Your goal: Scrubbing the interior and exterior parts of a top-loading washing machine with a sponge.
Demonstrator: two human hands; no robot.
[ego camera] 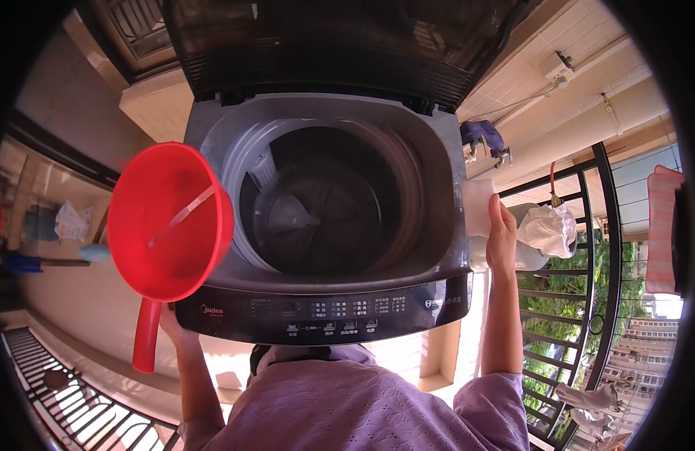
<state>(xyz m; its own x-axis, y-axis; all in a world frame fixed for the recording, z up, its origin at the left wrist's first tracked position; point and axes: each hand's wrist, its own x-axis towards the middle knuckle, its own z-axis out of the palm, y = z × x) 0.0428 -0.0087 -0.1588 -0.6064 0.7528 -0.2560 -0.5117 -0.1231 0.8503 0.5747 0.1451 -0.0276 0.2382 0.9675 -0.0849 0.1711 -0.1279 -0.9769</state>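
In front of me stands a top-loading Midea washing machine [322, 313], its dark lid [330, 51] raised. The drum [347, 225] shows a pulsator with fins and a pale filter piece [262, 170] on its wall. At the left, a red plastic dipper [167, 242] overlaps the machine's top edge, its inside facing me. A thin pale strip [189, 209] lies across its bowl. My left hand [175, 328] holds the dipper from behind, fingers hidden. Beside the machine's right side, my right hand [502, 231] grips a white block-like object [479, 206], thumb on top.
On the right, a bin [508, 251] with a white plastic bag [550, 230] stands by black metal railings [598, 225]. Taps with a dark cloth [483, 135] project from the tiled wall above. A pink checked cloth [662, 228] hangs farther right. More railings [82, 394] run along the lower left.
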